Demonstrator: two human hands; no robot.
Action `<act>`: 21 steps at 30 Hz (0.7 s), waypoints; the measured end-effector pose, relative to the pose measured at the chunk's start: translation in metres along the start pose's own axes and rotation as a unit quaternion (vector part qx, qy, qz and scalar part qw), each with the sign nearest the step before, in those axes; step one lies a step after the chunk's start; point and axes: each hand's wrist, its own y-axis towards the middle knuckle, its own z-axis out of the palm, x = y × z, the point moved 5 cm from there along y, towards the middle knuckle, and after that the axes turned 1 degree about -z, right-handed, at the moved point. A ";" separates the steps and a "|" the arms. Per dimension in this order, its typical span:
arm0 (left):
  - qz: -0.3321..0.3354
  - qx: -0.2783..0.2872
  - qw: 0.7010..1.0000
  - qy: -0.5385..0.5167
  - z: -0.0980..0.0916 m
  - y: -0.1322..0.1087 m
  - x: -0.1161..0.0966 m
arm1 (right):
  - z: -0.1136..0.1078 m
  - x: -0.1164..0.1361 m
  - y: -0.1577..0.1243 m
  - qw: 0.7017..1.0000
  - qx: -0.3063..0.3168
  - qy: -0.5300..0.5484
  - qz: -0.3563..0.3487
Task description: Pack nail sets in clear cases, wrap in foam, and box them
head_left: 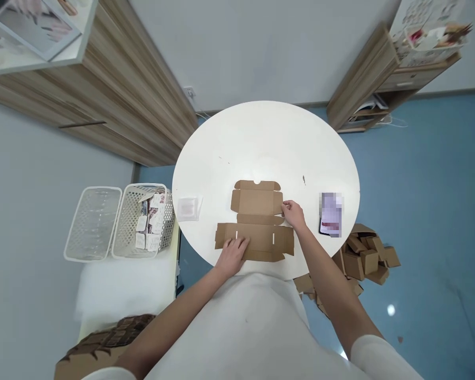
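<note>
Well, a phone [331,215] lies near the table's [266,137] right edge; left hand [233,257] splays on cardboard [257,230], right hand [294,214] pinches it.

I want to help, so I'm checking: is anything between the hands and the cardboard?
Nothing visible. The left hand rests on the cardboard, the right hand is at its right edge, and the phone lies apart.

1. I am facing a white, rounded table [269,137].
2. Beyond it, a pale grey wall [257,47] is bearing a socket [188,91].
3. I am noting a wood-grain cabinet [142,79] standing left and a wooden shelf unit [364,76] standing right.
4. I am observing a blue floor [439,211] reflecting a bright spot of light [391,310].
</note>
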 end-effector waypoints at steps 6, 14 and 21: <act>-0.063 -0.042 0.994 0.076 -0.023 0.017 0.009 | -0.001 -0.001 -0.002 0.998 0.010 -0.028 -0.048; -0.066 -0.040 0.988 0.134 -0.031 0.028 0.017 | 0.002 0.001 -0.011 0.998 -0.005 0.015 -0.067; -0.013 -0.021 0.989 0.148 -0.028 0.019 0.020 | 0.011 0.006 -0.053 0.995 -0.008 -0.056 -0.083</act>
